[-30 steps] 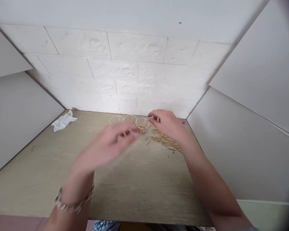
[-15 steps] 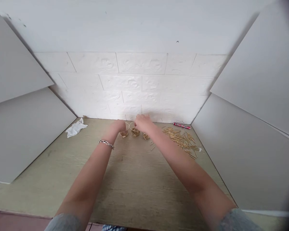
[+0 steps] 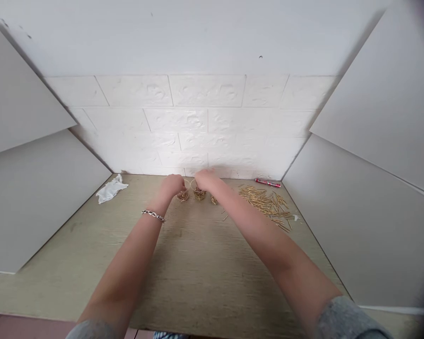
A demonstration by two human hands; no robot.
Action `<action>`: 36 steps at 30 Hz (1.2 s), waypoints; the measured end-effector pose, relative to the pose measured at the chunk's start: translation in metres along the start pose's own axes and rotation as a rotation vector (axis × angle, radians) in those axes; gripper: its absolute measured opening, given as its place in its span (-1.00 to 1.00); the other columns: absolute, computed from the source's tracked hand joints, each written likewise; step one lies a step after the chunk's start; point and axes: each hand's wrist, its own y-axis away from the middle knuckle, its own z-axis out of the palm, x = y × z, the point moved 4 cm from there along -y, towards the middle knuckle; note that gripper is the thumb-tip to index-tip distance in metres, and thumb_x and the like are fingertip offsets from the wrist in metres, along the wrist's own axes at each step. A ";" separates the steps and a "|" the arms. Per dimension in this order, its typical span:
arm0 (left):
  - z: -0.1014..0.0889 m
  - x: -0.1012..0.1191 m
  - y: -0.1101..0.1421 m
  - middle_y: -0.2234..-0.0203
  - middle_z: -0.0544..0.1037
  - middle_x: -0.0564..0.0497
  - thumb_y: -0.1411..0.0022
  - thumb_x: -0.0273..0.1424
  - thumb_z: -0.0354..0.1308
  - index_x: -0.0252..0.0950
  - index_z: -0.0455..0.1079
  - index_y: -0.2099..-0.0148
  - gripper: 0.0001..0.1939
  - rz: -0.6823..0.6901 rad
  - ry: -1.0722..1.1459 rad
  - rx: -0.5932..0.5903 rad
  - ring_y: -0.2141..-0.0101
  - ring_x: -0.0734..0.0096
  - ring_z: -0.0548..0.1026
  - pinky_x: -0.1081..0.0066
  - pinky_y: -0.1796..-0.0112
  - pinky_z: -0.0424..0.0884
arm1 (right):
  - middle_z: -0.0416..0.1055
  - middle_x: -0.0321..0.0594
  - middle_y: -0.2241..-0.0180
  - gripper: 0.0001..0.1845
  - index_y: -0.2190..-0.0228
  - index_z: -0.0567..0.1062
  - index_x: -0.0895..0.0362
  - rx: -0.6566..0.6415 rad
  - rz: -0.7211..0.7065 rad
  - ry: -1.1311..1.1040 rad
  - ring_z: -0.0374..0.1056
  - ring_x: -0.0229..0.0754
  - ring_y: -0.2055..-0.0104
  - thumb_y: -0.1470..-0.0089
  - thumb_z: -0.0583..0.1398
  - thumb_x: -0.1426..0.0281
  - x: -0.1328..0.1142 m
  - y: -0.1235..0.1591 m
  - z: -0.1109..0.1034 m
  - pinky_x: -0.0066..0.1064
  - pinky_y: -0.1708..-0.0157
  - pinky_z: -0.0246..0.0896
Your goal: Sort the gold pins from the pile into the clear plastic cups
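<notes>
Three small clear cups stand in a row near the wall, each with short gold-coloured pieces inside. My left hand [image 3: 174, 184] is at the left cup [image 3: 183, 196], fingers bent down over its rim. Curled together, they hide whatever they pinch. My right hand [image 3: 204, 180] reaches over the middle cup [image 3: 199, 194] with its fingertips dipped inside; they look closed, but their contents cannot be made out. Part of the right cup [image 3: 214, 200] is hidden behind my right forearm. To the right of that arm lies a loose heap of thin gold-coloured rods [image 3: 257, 199].
A red tube-shaped thing [image 3: 267, 182] lies by the wall at the back right. Crumpled white tissue [image 3: 111, 188] rests at the back left of the table [image 3: 198, 263]. Pale grey boards [image 3: 367, 221] stand along both sides, and a white brick-patterned wall [image 3: 208, 92] closes the back.
My right hand has dropped lower, its fingertips now into the middle cup. My left hand stays at the left cup with little movement. The camera view has shifted slightly.
</notes>
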 end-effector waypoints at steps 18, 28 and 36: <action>-0.013 -0.001 0.022 0.33 0.48 -0.20 -0.11 -0.23 0.07 -0.40 0.44 0.36 -0.70 0.038 -0.016 0.198 0.23 0.19 0.40 0.38 0.27 0.27 | 0.21 -0.31 0.58 -0.61 0.62 0.19 0.16 0.448 -0.008 -0.482 0.11 -0.29 0.51 -0.16 -0.09 0.25 0.023 0.146 -0.007 -0.44 0.43 -0.06; -0.028 0.077 0.119 0.41 0.44 0.01 -0.24 -0.18 -0.16 -0.33 0.24 0.31 -0.68 0.333 1.178 0.141 0.48 0.52 0.34 0.48 0.43 0.25 | 0.39 -0.22 0.41 -0.77 0.44 0.35 0.15 0.264 0.188 -1.324 0.28 -0.26 0.42 0.08 0.14 0.23 0.030 0.175 0.043 -0.40 0.38 0.16; 0.021 0.113 0.120 0.70 0.28 0.08 -0.16 -0.02 -0.11 -0.35 0.18 0.56 -0.51 0.298 1.465 -0.130 0.66 0.61 0.17 0.51 0.59 0.07 | 0.30 -0.28 0.62 -0.65 0.60 0.32 0.14 0.484 0.128 -1.334 0.21 -0.29 0.55 -0.05 0.04 0.17 0.018 0.182 0.042 -0.41 0.46 0.14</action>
